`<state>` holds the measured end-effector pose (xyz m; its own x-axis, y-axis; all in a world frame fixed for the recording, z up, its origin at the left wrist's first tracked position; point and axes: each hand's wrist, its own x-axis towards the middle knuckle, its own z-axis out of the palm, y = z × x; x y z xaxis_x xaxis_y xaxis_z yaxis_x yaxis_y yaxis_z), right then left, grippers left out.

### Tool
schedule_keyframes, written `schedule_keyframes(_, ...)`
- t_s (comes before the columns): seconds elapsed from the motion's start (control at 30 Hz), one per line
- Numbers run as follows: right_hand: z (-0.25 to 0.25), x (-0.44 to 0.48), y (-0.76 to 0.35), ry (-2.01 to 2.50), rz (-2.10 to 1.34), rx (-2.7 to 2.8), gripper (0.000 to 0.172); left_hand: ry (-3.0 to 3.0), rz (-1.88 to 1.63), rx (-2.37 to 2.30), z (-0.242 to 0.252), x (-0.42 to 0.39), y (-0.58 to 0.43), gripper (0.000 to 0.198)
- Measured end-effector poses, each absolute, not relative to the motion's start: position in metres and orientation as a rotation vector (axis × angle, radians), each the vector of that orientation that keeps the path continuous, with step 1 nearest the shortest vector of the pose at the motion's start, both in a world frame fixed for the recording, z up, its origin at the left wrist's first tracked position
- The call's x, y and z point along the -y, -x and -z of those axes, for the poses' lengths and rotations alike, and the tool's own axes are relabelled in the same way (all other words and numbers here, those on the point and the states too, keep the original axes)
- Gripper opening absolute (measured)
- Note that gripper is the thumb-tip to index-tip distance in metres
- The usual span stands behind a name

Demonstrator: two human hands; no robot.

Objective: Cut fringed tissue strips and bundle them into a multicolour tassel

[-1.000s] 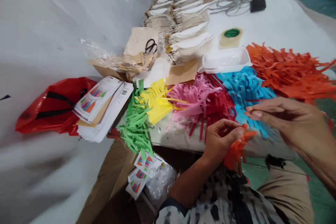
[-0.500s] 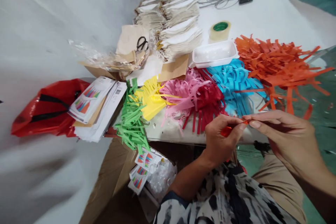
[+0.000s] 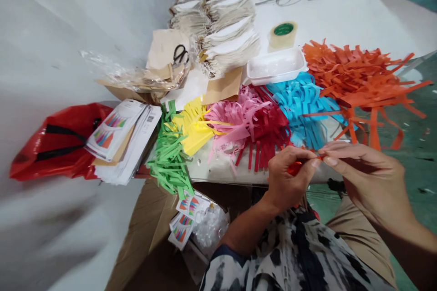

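Just over the table edge (image 3: 221, 175), the left hand (image 3: 287, 177) has a bunch of orange paper (image 3: 294, 168) curled tight in its fingers, and the right hand (image 3: 370, 177) pinches the tip in a narrow grip. Red paper fringe (image 3: 269, 134) and blue paper fringe (image 3: 302, 104) sit right behind, with orange paper fringe (image 3: 355, 77) further right.

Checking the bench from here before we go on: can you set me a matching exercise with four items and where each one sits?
Items:
1. scissors
2. tape roll
3. white tray
4. red bag

Places:
A. Beside the printed papers
B. On brown paper
C. Next to the blue strips
D. Just beyond the white tray

Pairs: 1-B, 2-D, 3-C, 4-A
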<state>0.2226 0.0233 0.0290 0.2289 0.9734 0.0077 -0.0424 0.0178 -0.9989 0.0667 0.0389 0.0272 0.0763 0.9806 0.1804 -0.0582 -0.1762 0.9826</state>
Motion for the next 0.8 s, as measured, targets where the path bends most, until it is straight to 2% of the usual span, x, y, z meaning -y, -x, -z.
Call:
schedule_keyframes(0.27, -0.035, -0.023, -0.224, 1.338, -0.938, 1.174, 0.016, -1.348, -1.344, -1.039, -0.023, -0.039, -0.071, 0.015)
schedule_keyframes(0.43, -0.031, -0.021, -0.230, 1.329, -0.928, 1.160, 0.010, -1.106, -1.271, -1.017, -0.014, -0.036, -0.079, 0.024)
schedule_keyframes(0.53, -0.028, -0.019, -0.233, 1.330, -0.954, 1.144, 0.017, -0.990, -1.260, -0.988, -0.011, -0.034, -0.082, 0.030)
schedule_keyframes(0.7, -0.025, -0.017, -0.243, 1.362, -1.172, 1.144, 0.022, -1.108, -1.285, -0.968, -0.010, -0.035, -0.078, 0.024)
schedule_keyframes(0.8, -0.026, -0.015, -0.249, 1.409, -1.168, 1.174, 0.022, -1.187, -1.273, -0.977, -0.011, -0.035, -0.075, 0.023)
